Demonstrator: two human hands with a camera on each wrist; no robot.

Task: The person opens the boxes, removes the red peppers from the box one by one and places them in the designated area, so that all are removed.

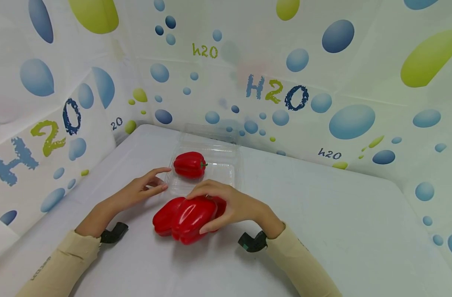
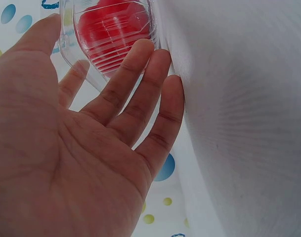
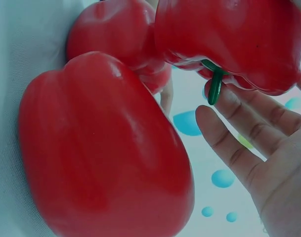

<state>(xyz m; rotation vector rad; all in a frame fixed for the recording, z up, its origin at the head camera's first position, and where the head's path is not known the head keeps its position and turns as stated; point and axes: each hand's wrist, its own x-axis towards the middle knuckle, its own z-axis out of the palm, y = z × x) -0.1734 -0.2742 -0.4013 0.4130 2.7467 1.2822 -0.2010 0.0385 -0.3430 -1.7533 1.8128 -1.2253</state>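
A bench (image 1: 322,231) under smooth white cloth spreads before me, and behind and to the left hangs a white sheet (image 1: 248,53) printed with blue and lime-green bubbles and "H2O" lettering. Light creases cross the sheet.

My right hand (image 1: 229,202) grasps a glossy red bell pepper (image 1: 194,218) with a short green stem (image 3: 216,86), thumb on one side and fingers over the other. I hold it raised above the cloth. Under and beside it, two more shiny, lobed red bell peppers rest on the bench, one to the left (image 1: 164,218), the other partly hidden behind my hand (image 1: 221,205). A fourth red bell pepper (image 1: 189,166) lies on its side in the left part of a clear, ribbed plastic box (image 1: 222,175), its green stem facing right; the lid (image 1: 211,132) is folded back toward the sheet.

My left hand (image 1: 140,189) is released, fingers loosely bent beside the box's left wall; I cannot tell whether the fingertips touch it.

The lid reaches the bench's back edge. Inside the box, bare floor lies right of the pepper, and the widest stretch of cloth runs from my right sleeve (image 1: 300,255) to the far right corner.
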